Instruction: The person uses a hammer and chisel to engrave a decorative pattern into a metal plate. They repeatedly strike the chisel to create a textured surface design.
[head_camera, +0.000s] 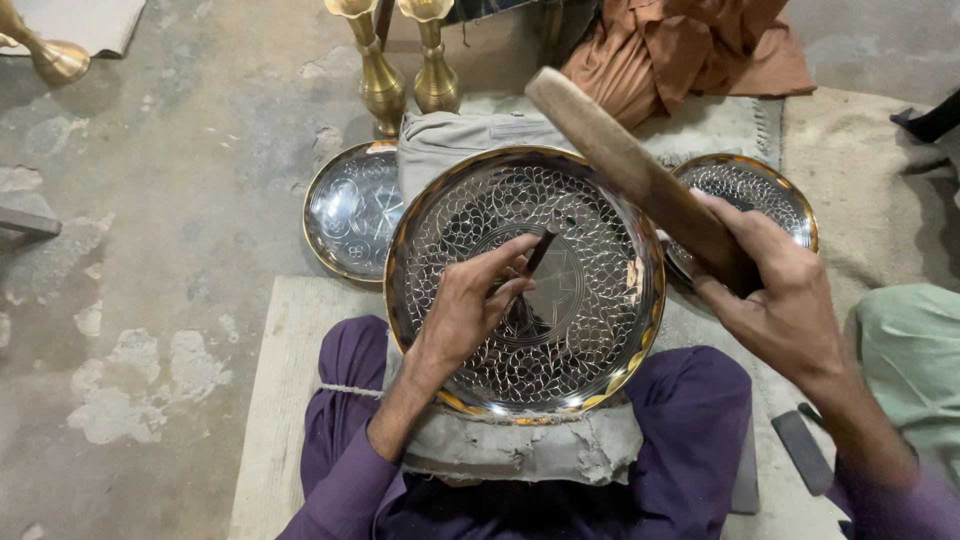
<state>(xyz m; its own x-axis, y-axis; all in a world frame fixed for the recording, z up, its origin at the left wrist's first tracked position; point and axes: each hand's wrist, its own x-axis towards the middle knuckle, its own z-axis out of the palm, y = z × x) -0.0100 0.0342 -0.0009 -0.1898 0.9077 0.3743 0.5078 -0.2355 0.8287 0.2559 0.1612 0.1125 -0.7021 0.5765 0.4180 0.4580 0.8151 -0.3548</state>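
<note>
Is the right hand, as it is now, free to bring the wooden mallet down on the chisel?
Probably yes. The right hand holds the mallet raised above the plate, and nothing lies between it and the chisel in the left hand.

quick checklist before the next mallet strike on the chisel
1. Left hand grips the chisel, tip on the engraved tray: ok.
2. Right hand holds the wooden mallet raised: ok.
3. Tray rests on the grey pad over the lap: ok.
4. Left fingers sit close below the chisel's struck end: not ok.
5. Exact tip position on the pattern: cannot tell.
</note>
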